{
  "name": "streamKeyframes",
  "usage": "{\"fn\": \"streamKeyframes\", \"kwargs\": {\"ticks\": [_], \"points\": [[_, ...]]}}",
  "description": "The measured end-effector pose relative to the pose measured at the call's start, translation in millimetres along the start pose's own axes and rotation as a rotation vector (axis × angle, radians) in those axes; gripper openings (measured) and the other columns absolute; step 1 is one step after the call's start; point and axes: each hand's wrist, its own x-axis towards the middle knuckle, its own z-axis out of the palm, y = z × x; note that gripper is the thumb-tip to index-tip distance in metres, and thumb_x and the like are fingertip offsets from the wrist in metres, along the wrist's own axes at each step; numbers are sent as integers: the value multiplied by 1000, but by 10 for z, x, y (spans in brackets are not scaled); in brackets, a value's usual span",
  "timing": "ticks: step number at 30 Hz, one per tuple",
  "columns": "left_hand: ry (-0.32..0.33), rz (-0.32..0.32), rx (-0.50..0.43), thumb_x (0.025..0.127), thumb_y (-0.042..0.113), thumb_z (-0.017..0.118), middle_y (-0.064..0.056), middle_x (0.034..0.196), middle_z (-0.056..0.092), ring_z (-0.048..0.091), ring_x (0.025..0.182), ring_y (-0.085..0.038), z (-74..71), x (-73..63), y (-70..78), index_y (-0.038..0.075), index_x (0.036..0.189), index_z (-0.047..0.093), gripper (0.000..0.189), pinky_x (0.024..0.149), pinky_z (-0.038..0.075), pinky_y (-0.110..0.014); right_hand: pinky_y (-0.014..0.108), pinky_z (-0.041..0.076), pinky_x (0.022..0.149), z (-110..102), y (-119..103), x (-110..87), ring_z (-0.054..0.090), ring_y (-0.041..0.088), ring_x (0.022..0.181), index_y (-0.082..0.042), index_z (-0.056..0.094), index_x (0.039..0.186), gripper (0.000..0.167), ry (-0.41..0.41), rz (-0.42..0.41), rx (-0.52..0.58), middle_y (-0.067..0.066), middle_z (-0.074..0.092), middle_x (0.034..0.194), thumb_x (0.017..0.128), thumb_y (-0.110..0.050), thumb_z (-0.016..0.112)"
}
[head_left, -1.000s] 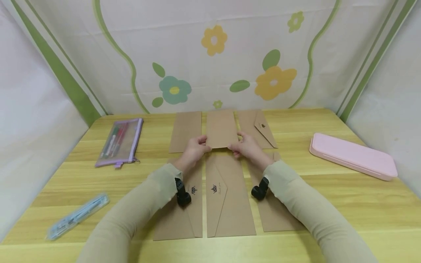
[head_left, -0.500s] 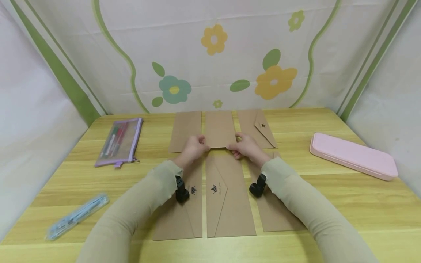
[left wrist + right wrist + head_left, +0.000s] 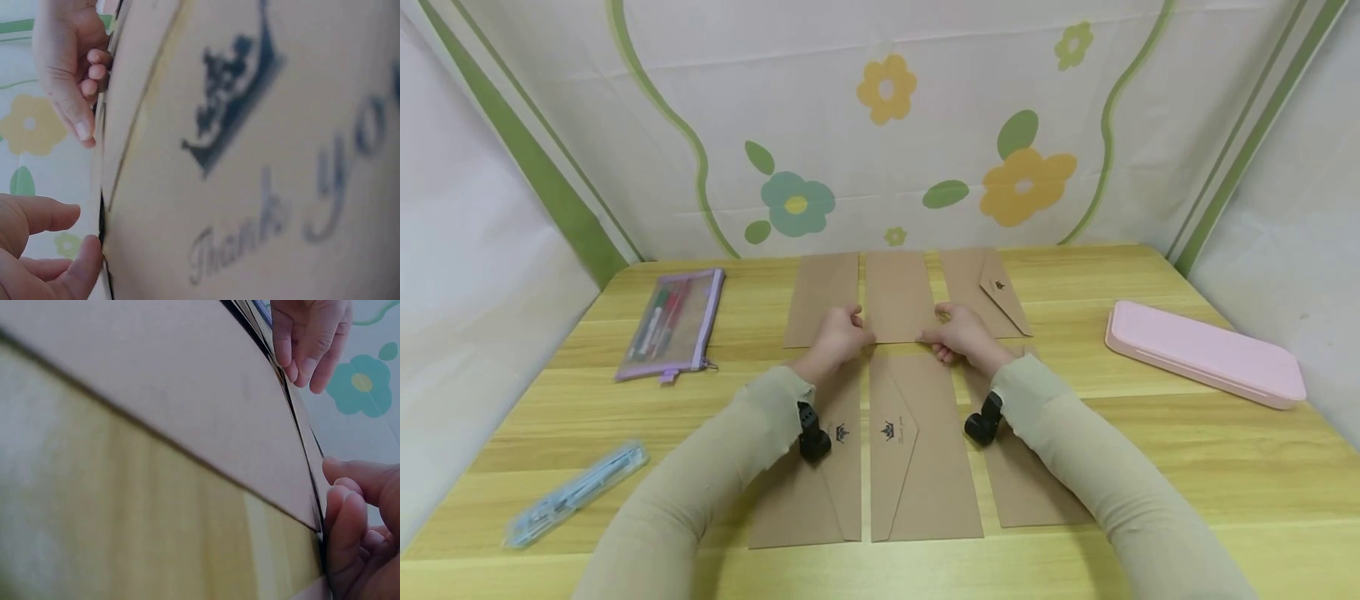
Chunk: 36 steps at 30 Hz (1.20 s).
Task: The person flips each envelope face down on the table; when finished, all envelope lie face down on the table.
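Note:
A plain brown envelope [image 3: 897,296] lies flat in the middle of the back row in the head view. My left hand [image 3: 841,333] is at its near left corner, the thumb touching the edge. At the near right corner, my right hand [image 3: 958,332] has its thumb on the edge and its index finger raised apart. In the left wrist view, the left hand [image 3: 37,250] shows a gap between thumb and index finger. More brown envelopes lie on either side, one plain [image 3: 825,292] and one with a flap [image 3: 981,287]. Nearer sits another flap-up envelope [image 3: 917,467] with a crown print.
Two more envelopes [image 3: 808,500] [image 3: 1037,492] lie partly under the forearms. A purple-edged mesh pouch [image 3: 681,325] with pens is at left, above a blue pen set [image 3: 577,493] in clear wrap. A pink case [image 3: 1206,354] stands at right on the wooden table [image 3: 925,575].
The middle back envelope has come down flat onto the table and shifted slightly left, lining up with its neighbours. Both hands moved slightly with it, and their pinch on its corners has loosened.

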Motion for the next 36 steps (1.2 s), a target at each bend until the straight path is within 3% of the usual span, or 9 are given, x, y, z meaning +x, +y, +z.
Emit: {"fn": "streamKeyframes", "kwargs": {"ticks": [4, 8, 12, 16, 22, 28, 36], "points": [[8, 13, -31, 80, -2, 65, -11, 108, 52, 46, 76, -14, -30, -17, 25, -1, 139, 37, 65, 54, 41, -18, 19, 42, 39, -13, 7, 0, 45, 7, 39, -7, 18, 148, 82, 2, -5, 22, 0, 51, 51, 83, -13, 69], [20, 32, -85, 80, -3, 62, -13, 113, 53, 52, 87, -18, -35, -15, 24, 1, 138, 40, 63, 64, 47, -20, 19, 41, 39, -46, -1, -19, 45, 7, 41, -9, 16, 148, 82, -9, 1, 63, 1, 51, 54, 84, -13, 67], [31, 84, -158, 81, -1, 61, -14, 117, 55, 55, 102, -23, -15, 1, 38, 3, 139, 39, 62, 82, 50, -26, 18, 40, 41, -114, -36, -52, 44, 8, 43, -10, 14, 149, 80, -20, -10, 91, 2, 50, 56, 87, -13, 64], [42, 151, -264, 81, -3, 59, -19, 119, 54, 55, 106, -26, 28, 17, 103, 3, 139, 37, 63, 87, 49, -31, 18, 41, 42, -212, -83, -101, 44, 8, 44, -7, 15, 148, 78, -5, -43, 64, 0, 48, 54, 87, -12, 63], [44, 201, -391, 78, -7, 60, -25, 123, 50, 55, 106, -27, 148, 18, 238, 1, 137, 40, 63, 85, 49, -30, 18, 44, 43, -388, -111, -188, 46, 7, 44, -5, 18, 147, 76, 48, -91, 40, -1, 50, 53, 87, -12, 63], [1, 192, -419, 81, -6, 61, -22, 129, 48, 53, 114, -29, 310, -1, 335, 3, 137, 41, 60, 92, 48, -36, 19, 47, 45, -574, -34, -272, 50, 7, 46, -3, 24, 145, 71, 139, -140, 31, -1, 53, 55, 87, -16, 63], [-60, 194, -446, 82, -5, 61, -19, 134, 46, 51, 118, -28, 536, 20, 387, 1, 138, 38, 61, 95, 46, -34, 24, 53, 55, -763, 101, -386, 56, 9, 53, -4, 27, 145, 71, 202, -141, -31, 2, 57, 62, 87, -23, 64]]}}
